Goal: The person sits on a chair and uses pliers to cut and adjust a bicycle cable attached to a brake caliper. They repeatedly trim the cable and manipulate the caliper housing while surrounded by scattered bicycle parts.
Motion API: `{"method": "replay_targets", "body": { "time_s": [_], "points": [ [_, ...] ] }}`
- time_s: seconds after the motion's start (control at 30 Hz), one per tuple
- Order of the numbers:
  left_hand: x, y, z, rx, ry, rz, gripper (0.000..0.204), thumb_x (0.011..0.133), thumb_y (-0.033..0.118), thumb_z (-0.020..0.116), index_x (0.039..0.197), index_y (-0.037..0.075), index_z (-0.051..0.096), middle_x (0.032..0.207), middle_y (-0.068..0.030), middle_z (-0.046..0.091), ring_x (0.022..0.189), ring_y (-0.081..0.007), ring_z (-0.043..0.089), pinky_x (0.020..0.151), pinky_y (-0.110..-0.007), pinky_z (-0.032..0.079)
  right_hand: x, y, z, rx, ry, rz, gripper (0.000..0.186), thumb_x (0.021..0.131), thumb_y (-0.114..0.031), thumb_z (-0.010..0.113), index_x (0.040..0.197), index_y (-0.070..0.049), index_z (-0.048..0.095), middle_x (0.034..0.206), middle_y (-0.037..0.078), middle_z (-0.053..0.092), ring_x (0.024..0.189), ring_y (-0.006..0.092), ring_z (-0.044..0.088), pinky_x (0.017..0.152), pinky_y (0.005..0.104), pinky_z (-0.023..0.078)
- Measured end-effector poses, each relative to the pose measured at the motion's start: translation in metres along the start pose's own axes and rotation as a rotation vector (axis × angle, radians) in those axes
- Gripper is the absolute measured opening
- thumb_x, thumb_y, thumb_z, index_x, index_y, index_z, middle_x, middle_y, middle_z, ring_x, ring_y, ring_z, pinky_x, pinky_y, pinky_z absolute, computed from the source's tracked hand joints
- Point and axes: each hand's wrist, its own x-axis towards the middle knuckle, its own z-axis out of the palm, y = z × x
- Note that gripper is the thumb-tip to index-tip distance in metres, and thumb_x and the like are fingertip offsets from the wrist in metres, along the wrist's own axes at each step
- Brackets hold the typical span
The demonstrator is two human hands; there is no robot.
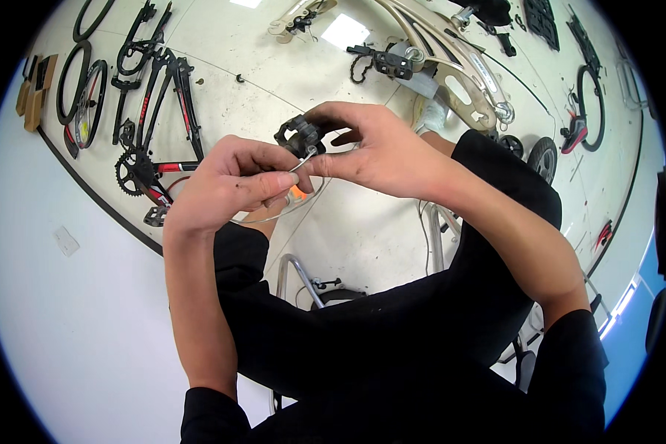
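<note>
My right hand holds a chunky black bike part between its thumb and bent fingers, above the floor in front of my knees. Its exact kind I cannot make out. In a pinch of thumb and forefinger, my left hand grips a thin silver cable whose end meets the lower side of the black part. From there the cable loops down below both hands. A small orange patch shows just under the left fingertips; what it belongs to is hidden.
To the left lie a black and red bike frame, a fork and wheels. Ahead on the right is a beige bike frame with a black pedal near it. Metal stool legs show below my hands.
</note>
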Motion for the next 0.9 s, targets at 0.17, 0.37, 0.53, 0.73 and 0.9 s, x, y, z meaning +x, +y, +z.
{"method": "replay_targets", "body": {
  "time_s": [0.17, 0.37, 0.53, 0.73, 0.9],
  "points": [
    [-0.006, 0.002, -0.01, 0.045, -0.054, -0.027, 0.015, 0.083, 0.006, 0.061, 0.089, -0.007, 0.067, 0.063, -0.0011, 0.056, 0.05, -0.003, 0.039, 0.044, -0.02, 0.026, 0.001, 0.008, 0.005, -0.297, 0.054, -0.311, 0.04, 0.07, -0.017, 0.066, 0.105, 0.002, 0.061, 0.096, 0.016, 0.062, 0.092, 0.0307, 0.061, 0.081, 0.0351, 0.05],
    [-0.01, 0.002, -0.024, 0.079, -0.059, -0.003, 0.012, 0.084, 0.003, 0.06, 0.09, -0.004, 0.068, 0.069, -0.0024, 0.061, 0.054, -0.0035, 0.044, 0.044, -0.019, 0.029, -0.005, 0.001, 0.008, -0.566, 0.115, -0.432, 0.031, 0.071, -0.012, 0.064, 0.1, -0.002, 0.057, 0.09, 0.015, 0.059, 0.081, 0.0303, 0.06, 0.067, 0.0371, 0.049],
    [-0.01, 0.001, -0.025, 0.101, -0.032, 0.073, 0.013, 0.083, 0.007, 0.062, 0.084, -0.005, 0.067, 0.065, -0.0028, 0.057, 0.049, -0.004, 0.04, 0.041, -0.021, 0.026, -0.009, -0.009, 0.002, -0.546, -0.006, -0.361, 0.018, 0.079, -0.02, 0.059, 0.088, -0.005, 0.056, 0.073, 0.013, 0.056, 0.071, 0.0329, 0.059, 0.062, 0.0429, 0.046],
    [-0.01, 0.002, -0.026, 0.115, -0.087, 0.025, 0.026, 0.082, 0.017, 0.067, 0.078, -0.008, 0.065, 0.06, -0.0044, 0.052, 0.043, -0.0063, 0.037, 0.039, -0.023, 0.024, -0.01, -0.031, -0.018, -0.415, -0.263, -0.074, 0.02, 0.088, -0.024, 0.056, 0.093, -0.005, 0.06, 0.071, 0.015, 0.06, 0.066, 0.032, 0.058, 0.062, 0.0395, 0.046],
    [-0.004, -0.003, -0.021, 0.17, -0.153, 0.137, 0.035, 0.079, 0.027, 0.07, 0.074, -0.007, 0.066, 0.057, -0.0059, 0.052, 0.039, -0.0083, 0.037, 0.038, -0.025, 0.024, -0.006, -0.025, -0.03, -0.059, -0.424, 0.024, 0.029, 0.089, -0.025, 0.057, 0.103, 0.0, 0.063, 0.076, 0.012, 0.064, 0.06, 0.0214, 0.057, 0.061, 0.0349, 0.045]
  ]
}}
